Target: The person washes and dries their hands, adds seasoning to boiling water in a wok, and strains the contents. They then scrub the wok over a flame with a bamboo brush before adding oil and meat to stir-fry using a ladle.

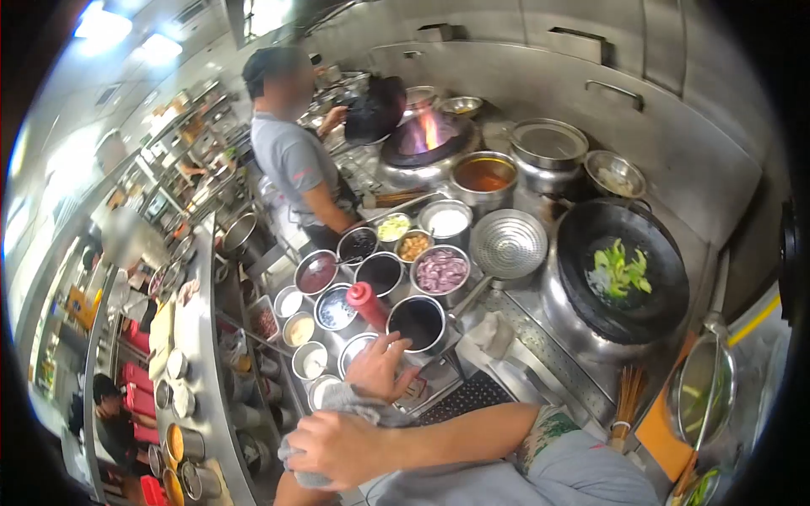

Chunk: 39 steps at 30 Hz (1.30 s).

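My left hand is held out with its fingers apart, over the near edge of the seasoning containers. It is nearest to a steel pot of dark liquid and a red squeeze bottle. A grey cloth is wrapped around my left wrist and forearm. My right arm crosses in front of my body, and my right hand is closed over the cloth, pressing it against the left forearm. Part of the left forearm is hidden beneath cloth and hand.
A wok with green vegetables sits at right. A perforated strainer lies beside a container of sliced onions. A co-worker stands at a flaming wok. A bamboo brush stands near the counter edge.
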Each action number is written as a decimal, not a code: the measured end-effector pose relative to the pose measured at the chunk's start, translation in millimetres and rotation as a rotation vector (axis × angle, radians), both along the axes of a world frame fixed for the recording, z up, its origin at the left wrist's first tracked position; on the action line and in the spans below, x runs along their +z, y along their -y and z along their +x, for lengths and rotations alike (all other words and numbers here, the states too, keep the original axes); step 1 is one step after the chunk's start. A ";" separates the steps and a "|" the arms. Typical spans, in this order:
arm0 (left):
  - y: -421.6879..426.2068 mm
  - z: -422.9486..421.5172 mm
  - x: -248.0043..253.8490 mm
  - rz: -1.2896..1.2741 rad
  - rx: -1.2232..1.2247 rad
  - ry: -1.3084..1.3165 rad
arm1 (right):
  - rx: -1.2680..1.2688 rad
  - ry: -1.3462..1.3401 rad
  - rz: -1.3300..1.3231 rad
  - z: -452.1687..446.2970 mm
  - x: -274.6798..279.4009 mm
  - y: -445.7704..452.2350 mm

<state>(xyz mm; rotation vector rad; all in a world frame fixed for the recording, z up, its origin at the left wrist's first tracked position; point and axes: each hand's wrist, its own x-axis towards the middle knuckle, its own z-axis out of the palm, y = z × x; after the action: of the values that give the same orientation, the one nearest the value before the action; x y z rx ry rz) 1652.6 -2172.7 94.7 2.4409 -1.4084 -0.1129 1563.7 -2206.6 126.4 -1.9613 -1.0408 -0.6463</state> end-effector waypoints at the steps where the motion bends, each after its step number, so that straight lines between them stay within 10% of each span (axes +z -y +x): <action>1: -11.2 1.3 0.6 -0.060 -0.024 0.132 | -0.022 0.001 -0.023 6.0 -5.7 -3.6; 6: -119.5 -41.6 90.3 -0.133 -0.044 0.043 | -0.308 -0.282 0.455 73.4 28.5 78.7; 11: -113.3 -15.4 208.5 -1.412 0.052 0.203 | 0.023 -0.213 0.167 50.4 18.1 -2.5; 14: -96.8 1.9 245.7 -1.646 -0.086 0.024 | 0.202 -0.188 -0.003 18.1 -2.5 -56.1; 18: -100.2 9.8 201.3 -1.255 0.120 0.542 | 0.209 -0.304 0.030 37.2 -3.4 -65.8; 23: -143.3 -11.4 138.1 -0.795 0.282 0.466 | 0.111 -0.421 0.145 83.3 7.4 -76.1; 39: -523.6 17.4 149.4 -1.143 0.641 0.538 | 0.527 -0.405 0.068 167.7 40.0 -404.8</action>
<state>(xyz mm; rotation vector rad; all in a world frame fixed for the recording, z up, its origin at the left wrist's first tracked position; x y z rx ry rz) 1670.0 -1649.2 244.0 1.7720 -0.4511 1.1987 1731.5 -1801.8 166.5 -1.5694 -1.1849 0.0068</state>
